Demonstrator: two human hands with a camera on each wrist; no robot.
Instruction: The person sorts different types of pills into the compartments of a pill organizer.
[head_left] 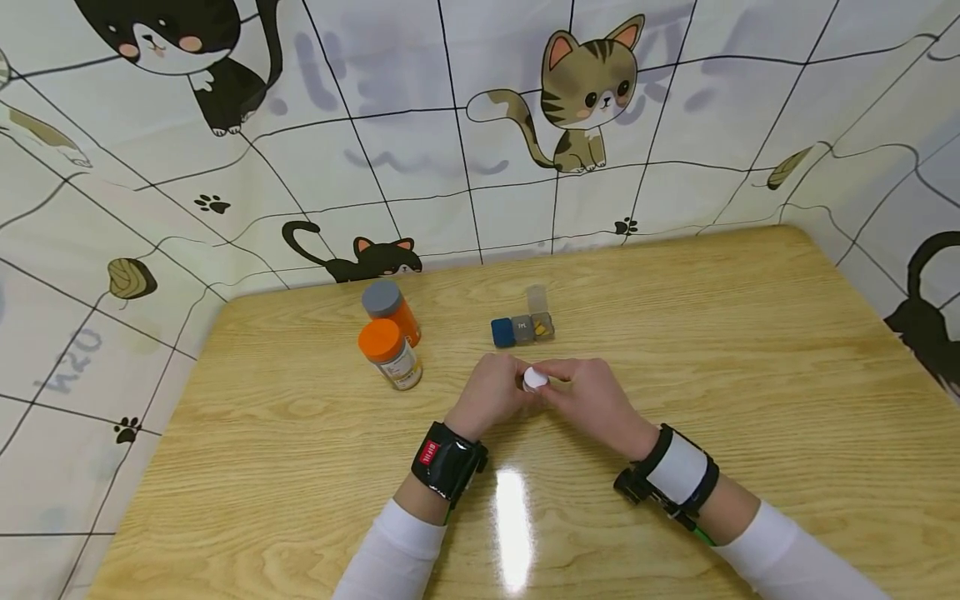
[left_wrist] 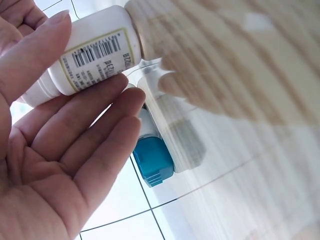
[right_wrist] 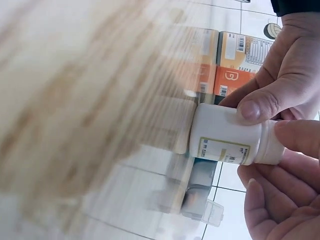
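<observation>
A small white pill bottle (right_wrist: 225,132) with a printed label stands upright on the table, between the two hands. My left hand (head_left: 491,392) grips the bottle's body, its thumb on one side and fingers on the other. With thumb and fingers, my right hand (head_left: 592,404) pinches the white cap (head_left: 535,379), which sits on the bottle's neck. Just beyond the hands lies a small pill organizer (head_left: 522,328) with a blue compartment at left and grey ones beside it. Its rightmost lid (head_left: 537,298) is raised, and yellow pills (head_left: 540,328) show inside.
Left of the hands stand two bottles: one with an orange lid (head_left: 381,340), and behind it an orange one with a grey lid (head_left: 383,298). The wooden table (head_left: 750,375) meets a cat-printed cloth (head_left: 420,167) at its back edge.
</observation>
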